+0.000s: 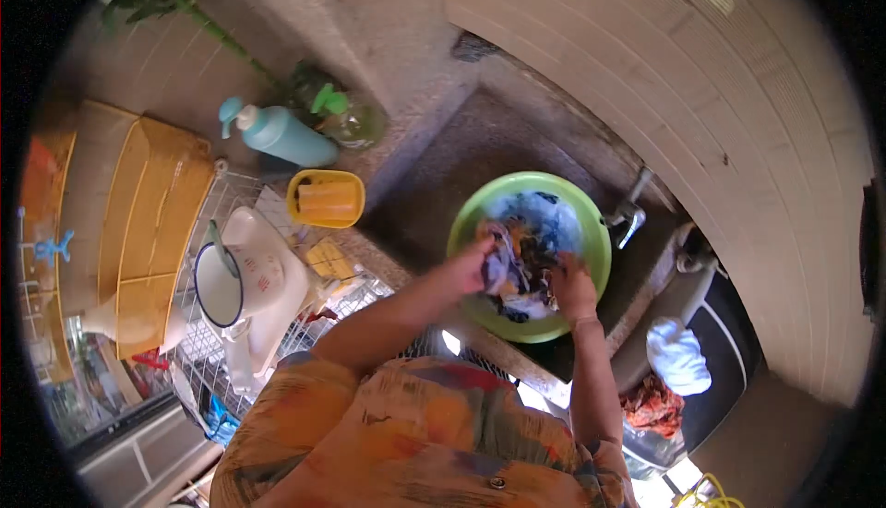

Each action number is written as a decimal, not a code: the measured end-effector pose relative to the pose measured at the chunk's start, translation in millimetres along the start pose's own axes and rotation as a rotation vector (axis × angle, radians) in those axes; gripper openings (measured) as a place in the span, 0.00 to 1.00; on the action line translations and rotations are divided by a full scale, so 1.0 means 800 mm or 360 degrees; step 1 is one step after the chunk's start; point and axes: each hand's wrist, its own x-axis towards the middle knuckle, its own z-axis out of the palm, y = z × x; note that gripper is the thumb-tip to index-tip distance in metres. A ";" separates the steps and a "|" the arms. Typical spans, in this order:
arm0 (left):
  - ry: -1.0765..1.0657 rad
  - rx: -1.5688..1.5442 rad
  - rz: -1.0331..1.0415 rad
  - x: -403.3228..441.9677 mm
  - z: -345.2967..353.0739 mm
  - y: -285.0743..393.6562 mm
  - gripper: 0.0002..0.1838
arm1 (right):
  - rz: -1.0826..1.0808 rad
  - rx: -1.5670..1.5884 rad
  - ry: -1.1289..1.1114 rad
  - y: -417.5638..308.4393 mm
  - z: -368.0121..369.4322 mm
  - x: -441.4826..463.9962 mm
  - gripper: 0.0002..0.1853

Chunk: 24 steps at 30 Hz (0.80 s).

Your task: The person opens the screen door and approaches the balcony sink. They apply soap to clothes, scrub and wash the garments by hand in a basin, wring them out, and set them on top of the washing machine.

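Observation:
A green plastic basin (598, 231) stands in the stone sink, with suds and a wet, dark patterned garment (524, 263) bunched up inside it. At the basin's left side my left hand (475, 266) is closed on a bunched, pale-and-purple part of the cloth. My right hand (574, 288) grips a dark part of the same cloth near the right rim. The fingertips of both hands are partly hidden by fabric and foam.
The stone sink (443, 162) surrounds the basin, with a metal tap (630, 220) at its right. Along the left ledge stand a blue pump bottle (288, 137), a green-topped bottle (351, 120) and a yellow container (326, 199). A wire rack holds an enamel mug (219, 285). Cloths (678, 358) lie at right.

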 end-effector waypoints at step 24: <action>-0.0691 -0.0455 -0.0209 0.033 -0.089 -0.039 0.21 | -0.1667 -0.0283 0.0073 -0.426 0.194 0.104 0.21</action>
